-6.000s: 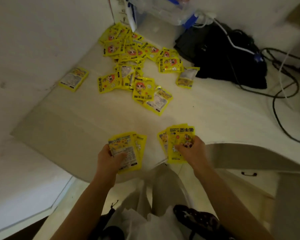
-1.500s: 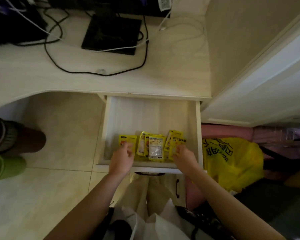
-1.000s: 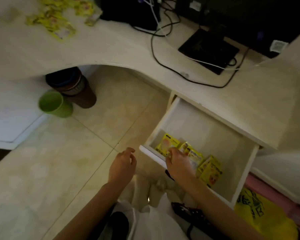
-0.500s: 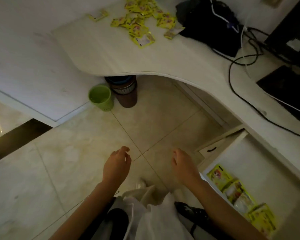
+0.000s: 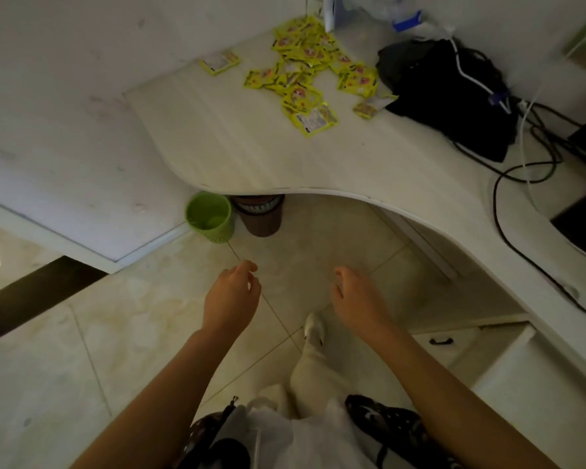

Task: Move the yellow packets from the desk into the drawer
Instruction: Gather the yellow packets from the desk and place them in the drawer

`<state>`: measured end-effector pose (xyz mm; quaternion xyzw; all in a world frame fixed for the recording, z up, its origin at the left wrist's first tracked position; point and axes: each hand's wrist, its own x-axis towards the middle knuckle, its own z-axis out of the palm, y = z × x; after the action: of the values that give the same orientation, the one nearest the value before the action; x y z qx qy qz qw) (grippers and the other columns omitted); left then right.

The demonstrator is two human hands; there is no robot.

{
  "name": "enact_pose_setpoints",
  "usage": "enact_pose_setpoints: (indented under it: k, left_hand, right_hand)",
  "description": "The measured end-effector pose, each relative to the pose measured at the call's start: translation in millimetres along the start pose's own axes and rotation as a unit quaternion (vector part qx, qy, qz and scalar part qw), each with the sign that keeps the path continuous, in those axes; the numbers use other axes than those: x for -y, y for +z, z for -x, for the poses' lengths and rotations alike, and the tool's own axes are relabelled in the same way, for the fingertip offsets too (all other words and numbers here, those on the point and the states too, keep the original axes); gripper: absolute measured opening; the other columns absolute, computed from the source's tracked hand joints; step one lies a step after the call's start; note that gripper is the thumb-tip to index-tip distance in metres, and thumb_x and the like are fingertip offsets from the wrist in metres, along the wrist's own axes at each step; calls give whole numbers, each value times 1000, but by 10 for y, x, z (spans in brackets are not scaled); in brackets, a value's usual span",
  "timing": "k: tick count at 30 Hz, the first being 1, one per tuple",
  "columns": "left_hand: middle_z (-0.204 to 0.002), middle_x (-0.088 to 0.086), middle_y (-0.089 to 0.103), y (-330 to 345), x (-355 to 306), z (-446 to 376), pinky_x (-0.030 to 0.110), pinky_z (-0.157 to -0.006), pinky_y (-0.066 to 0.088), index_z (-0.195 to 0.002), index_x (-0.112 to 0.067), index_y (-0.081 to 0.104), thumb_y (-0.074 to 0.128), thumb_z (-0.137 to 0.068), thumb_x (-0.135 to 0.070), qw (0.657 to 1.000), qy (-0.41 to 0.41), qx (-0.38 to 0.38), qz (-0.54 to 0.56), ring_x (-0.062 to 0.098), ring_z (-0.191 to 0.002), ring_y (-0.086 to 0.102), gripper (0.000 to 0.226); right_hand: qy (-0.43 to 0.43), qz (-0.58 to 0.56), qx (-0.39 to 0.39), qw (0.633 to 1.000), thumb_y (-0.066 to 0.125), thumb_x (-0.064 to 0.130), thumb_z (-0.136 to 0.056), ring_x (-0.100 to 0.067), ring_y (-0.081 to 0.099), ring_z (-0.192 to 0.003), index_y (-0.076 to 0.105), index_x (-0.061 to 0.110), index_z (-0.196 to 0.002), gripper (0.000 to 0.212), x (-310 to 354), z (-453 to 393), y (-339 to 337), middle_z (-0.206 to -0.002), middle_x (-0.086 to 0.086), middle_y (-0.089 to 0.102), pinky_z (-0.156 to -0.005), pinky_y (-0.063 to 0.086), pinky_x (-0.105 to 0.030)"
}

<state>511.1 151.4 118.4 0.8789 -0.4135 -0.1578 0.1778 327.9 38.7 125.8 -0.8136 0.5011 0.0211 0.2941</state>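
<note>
A heap of several yellow packets [image 5: 307, 60] lies at the far corner of the pale curved desk [image 5: 251, 157], with one packet [image 5: 220, 61] apart to the left. My left hand [image 5: 232, 297] and my right hand [image 5: 359, 301] hang over the tiled floor in front of the desk, both empty with fingers loosely apart. The open drawer [image 5: 525, 377] shows only as a white front and side at the lower right; its inside is out of view.
A green bin [image 5: 210, 216] and a brown bin [image 5: 259, 213] stand under the desk edge. A black bag [image 5: 454, 96] and cables [image 5: 521, 170] lie on the desk to the right of the packets. My white-trousered leg [image 5: 313, 363] steps forward.
Both hands let go of the packets in the drawer and drew out empty. My view has swung left from the drawer toward the desk's packet heap, which is nearer now.
</note>
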Motion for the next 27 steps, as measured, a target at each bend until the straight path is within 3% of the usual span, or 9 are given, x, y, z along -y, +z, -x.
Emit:
enact_pose_setpoints:
  k: [6, 10, 15, 20, 27]
  left_hand:
    - [-104, 0, 65, -32, -237, -910, 33, -80, 51, -115, -19, 59, 49, -93, -25, 1000, -10, 8, 6, 19, -99, 59, 25]
    - [-105, 1, 66, -46, -403, -1447, 33, -80, 51, -114, -19, 59, 49, -93, -25, 1000, -19, 14, 13, 19, -97, 60, 25]
    - [-102, 1, 67, -89, -547, -2025, 34, -80, 52, -114, -19, 59, 49, -94, -24, 999, -17, 6, 38, 19, -96, 61, 23]
    - [-101, 1, 67, -138, -517, -2610, 33, -80, 51, -114, -18, 59, 50, -94, -22, 998, -17, 16, 50, 18, -98, 60, 22]
    - [-97, 0, 66, -263, -334, -3569, 34, -76, 49, -113, -20, 59, 48, -94, -22, 999, 8, 39, 35, 19, -95, 59, 22]
  right_hand:
    - [-12, 15, 6, 1000, 42, 26, -97, -26, 56, -108, 48, 11, -128, 34, 72, -873, -319, -121, -10, 58, -79, 40, -28]
    - [-19, 12, 14, 1000, 42, 24, -96, -28, 56, -112, 51, 10, -127, 34, 148, -1484, -566, -123, -12, 60, -90, 46, -35]
    - [-46, 4, 6, 999, 43, 24, -97, -24, 57, -109, 50, 12, -126, 32, 259, -2105, -822, -121, -7, 59, -89, 48, -35]
    - [-31, 5, 31, 999, 43, 27, -97, -23, 55, -112, 48, 14, -127, 34, 424, -2675, -974, -124, -6, 57, -91, 49, -37]
    - [0, -15, 7, 1000, 45, 26, -97, -24, 55, -114, 50, 12, -127, 33, 723, -3435, -1065, -125, -7, 58, -91, 48, -37]
